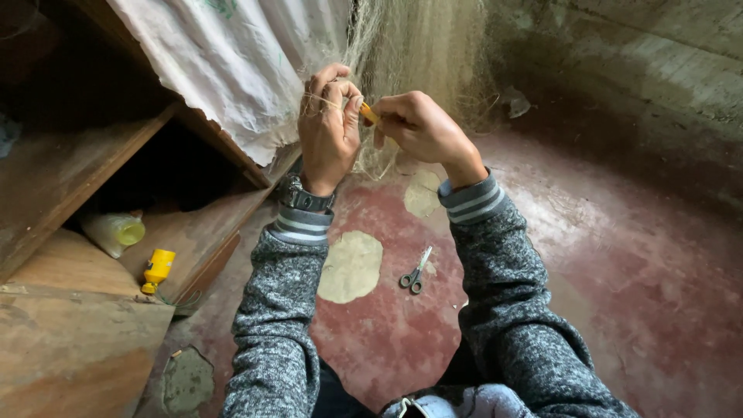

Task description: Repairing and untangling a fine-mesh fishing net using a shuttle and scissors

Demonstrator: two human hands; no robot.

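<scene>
Red floor point(619, 294); hands point(371, 128) perhaps on netting point(422, 54).

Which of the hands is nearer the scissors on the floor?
Right. The right hand is almost straight above the scissors; the left hand is up and farther left.

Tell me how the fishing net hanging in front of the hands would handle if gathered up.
The net looks like fine pale mesh hanging in loose folds, so it is probably floppy and light. Its thin strands bunch at the left hand, so it likely snags and tangles easily. The right hand pinches a small orange tool.
</scene>
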